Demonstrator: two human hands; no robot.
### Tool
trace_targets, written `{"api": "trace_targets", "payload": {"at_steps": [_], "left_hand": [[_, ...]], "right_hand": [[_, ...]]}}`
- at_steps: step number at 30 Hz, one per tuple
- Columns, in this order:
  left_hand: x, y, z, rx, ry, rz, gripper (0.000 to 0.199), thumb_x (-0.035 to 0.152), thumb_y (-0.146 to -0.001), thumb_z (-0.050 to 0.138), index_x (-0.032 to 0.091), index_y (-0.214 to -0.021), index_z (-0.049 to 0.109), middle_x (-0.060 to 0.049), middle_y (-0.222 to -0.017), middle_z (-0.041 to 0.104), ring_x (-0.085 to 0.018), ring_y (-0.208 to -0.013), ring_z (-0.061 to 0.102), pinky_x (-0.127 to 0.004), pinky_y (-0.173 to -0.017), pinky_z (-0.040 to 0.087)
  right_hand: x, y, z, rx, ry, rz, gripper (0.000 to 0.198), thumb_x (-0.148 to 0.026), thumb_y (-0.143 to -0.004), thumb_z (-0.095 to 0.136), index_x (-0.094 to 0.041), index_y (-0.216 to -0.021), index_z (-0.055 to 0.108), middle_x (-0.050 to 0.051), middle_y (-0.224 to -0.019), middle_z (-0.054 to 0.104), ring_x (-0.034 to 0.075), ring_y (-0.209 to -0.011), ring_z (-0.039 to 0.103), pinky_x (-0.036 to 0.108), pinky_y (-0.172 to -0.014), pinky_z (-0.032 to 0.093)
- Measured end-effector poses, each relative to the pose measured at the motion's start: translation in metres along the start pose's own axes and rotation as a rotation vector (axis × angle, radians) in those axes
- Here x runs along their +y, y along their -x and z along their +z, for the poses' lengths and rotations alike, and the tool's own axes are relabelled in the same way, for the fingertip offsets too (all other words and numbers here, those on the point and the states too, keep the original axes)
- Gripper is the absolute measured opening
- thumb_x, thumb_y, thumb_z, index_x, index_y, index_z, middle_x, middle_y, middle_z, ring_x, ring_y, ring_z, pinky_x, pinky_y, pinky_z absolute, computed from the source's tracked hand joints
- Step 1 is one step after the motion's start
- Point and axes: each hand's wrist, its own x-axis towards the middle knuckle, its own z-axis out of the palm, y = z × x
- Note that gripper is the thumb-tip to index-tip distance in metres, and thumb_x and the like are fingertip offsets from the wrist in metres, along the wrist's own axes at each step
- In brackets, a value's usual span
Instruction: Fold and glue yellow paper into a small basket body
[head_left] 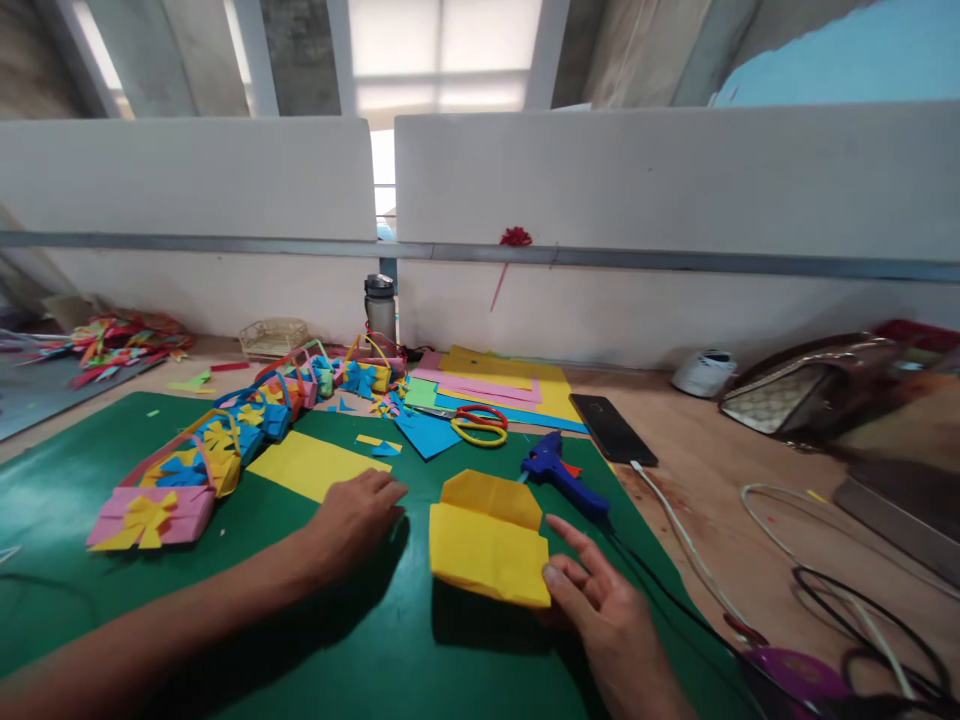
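Note:
My right hand (604, 610) pinches the right edge of a folded yellow paper piece (487, 545), thumb in front and index finger stretched out. The piece has a raised flap at the back and is tilted a little above the green mat. My left hand (364, 515) hovers at the near right corner of a flat yellow sheet (311, 465). Its fingers are loosely bent and apart from the folded piece, with nothing visible in them; the fingertips are partly hidden. Behind the folded piece lies a blue glue gun (562, 475), its nozzle close to the flap.
Several small paper baskets (169, 510) with bows line the left of the green mat (300, 660). Scissors (480, 425) rest on blue paper (427, 435). A phone (613, 430), cables, a bottle (381, 315) and a handbag (810, 385) stand or lie around.

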Motion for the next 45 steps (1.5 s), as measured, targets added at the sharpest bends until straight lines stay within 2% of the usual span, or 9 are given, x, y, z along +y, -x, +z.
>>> {"api": "trace_targets", "payload": {"at_steps": [7,14,19,24,28,33,37,41,45], "left_hand": [[-0.024,0.004,-0.007,-0.160,-0.286,-0.026,0.025,0.001,-0.073,0.043,0.010,-0.070,0.066,-0.016,-0.072,0.065,-0.023,-0.067,0.061,-0.032,-0.061,0.047],[-0.009,0.007,-0.010,-0.163,-0.321,0.059,0.026,0.002,-0.076,0.039,0.009,-0.077,0.064,-0.016,-0.076,0.064,-0.022,-0.070,0.060,-0.028,-0.057,0.043],[0.034,0.033,0.001,-0.205,-0.191,0.211,0.025,0.015,-0.085,0.037,0.016,-0.073,0.060,-0.006,-0.070,0.063,-0.017,-0.061,0.058,-0.026,-0.053,0.037],[0.073,0.046,0.015,-0.166,0.243,0.296,0.022,0.015,-0.086,0.038,0.015,-0.074,0.057,-0.005,-0.068,0.063,-0.013,-0.057,0.054,-0.023,-0.053,0.035],[0.083,0.043,0.017,-0.123,0.387,0.350,0.015,0.024,-0.086,0.047,0.015,-0.082,0.058,-0.005,-0.076,0.063,-0.014,-0.067,0.056,-0.023,-0.061,0.040],[0.068,0.043,0.029,0.104,0.077,0.513,0.010,0.022,-0.086,0.048,0.017,-0.085,0.056,-0.006,-0.083,0.061,-0.018,-0.073,0.051,-0.031,-0.065,0.038],[0.055,0.048,0.039,0.195,-0.082,0.618,0.021,0.011,-0.089,0.036,0.018,-0.075,0.051,-0.003,-0.069,0.054,-0.016,-0.060,0.044,-0.031,-0.056,0.032],[0.056,0.053,0.042,0.127,-0.183,0.596,0.013,0.009,-0.084,0.043,0.019,-0.076,0.045,-0.002,-0.069,0.052,-0.018,-0.060,0.043,-0.031,-0.054,0.031],[0.059,0.052,0.047,0.084,-0.128,0.627,0.013,0.009,-0.083,0.044,0.019,-0.075,0.043,-0.001,-0.069,0.050,-0.017,-0.058,0.042,-0.031,-0.052,0.029]], "right_hand": [[-0.002,-0.006,0.008,0.011,-0.052,-0.100,0.078,-0.043,-0.067,0.065,-0.011,-0.132,0.036,-0.004,-0.068,0.055,0.012,-0.052,0.054,0.024,-0.049,0.045],[0.007,-0.016,0.011,-0.135,0.143,-0.296,0.060,-0.033,-0.076,0.054,-0.017,-0.132,0.039,0.017,-0.122,0.054,0.023,-0.101,0.059,0.032,-0.070,0.053],[0.007,0.011,0.012,-0.235,0.639,-0.734,0.044,-0.019,-0.080,0.051,-0.019,-0.124,0.047,0.012,-0.122,0.055,0.022,-0.112,0.051,0.040,-0.091,0.045],[0.020,0.026,0.017,-0.397,0.929,-1.131,0.041,-0.008,-0.083,0.043,-0.014,-0.124,0.046,0.013,-0.109,0.063,0.023,-0.110,0.052,0.046,-0.096,0.037],[0.019,0.024,0.008,-0.357,0.953,-1.133,0.028,-0.008,-0.085,0.040,-0.015,-0.108,0.055,0.008,-0.087,0.068,0.018,-0.083,0.060,0.045,-0.092,0.035],[0.007,0.019,-0.013,-0.302,0.847,-1.003,0.029,0.000,-0.080,0.034,-0.018,-0.069,0.055,0.000,-0.067,0.063,0.011,-0.067,0.056,0.034,-0.085,0.036],[0.010,0.018,-0.020,-0.258,0.972,-0.994,0.027,0.001,-0.079,0.035,-0.018,-0.072,0.053,0.001,-0.071,0.061,0.013,-0.071,0.055,0.037,-0.087,0.034],[0.015,0.024,-0.014,-0.309,1.163,-1.078,0.022,-0.006,-0.086,0.036,-0.018,-0.086,0.054,0.006,-0.090,0.062,0.018,-0.091,0.052,0.043,-0.096,0.026],[0.018,0.027,-0.008,-0.390,1.202,-1.120,0.028,-0.011,-0.092,0.028,-0.018,-0.082,0.054,0.004,-0.081,0.060,0.017,-0.080,0.051,0.040,-0.094,0.028]]}}
